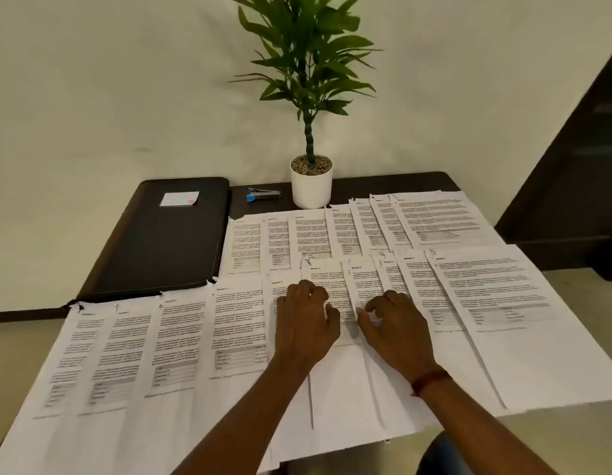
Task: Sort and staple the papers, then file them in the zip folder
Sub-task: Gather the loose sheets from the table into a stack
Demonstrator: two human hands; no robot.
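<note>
While papers [181, 337] cover the worktop [383, 183], we are only sorting; stapler [263, 194] and zip folder [160, 241] lie untouched. Our left hand [306, 317] and right hand [395, 323] touch them; whether either grips, we cannot tell.

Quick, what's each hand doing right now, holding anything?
Left hand: fingers bent down onto the papers; whether it holds one cannot be told.
Right hand: thumb and fingers pinch the edge of a sheet.

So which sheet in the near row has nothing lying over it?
The rightmost sheet in the near row: its whole printed face shows, while the others are each partly covered by a neighbour.
</note>
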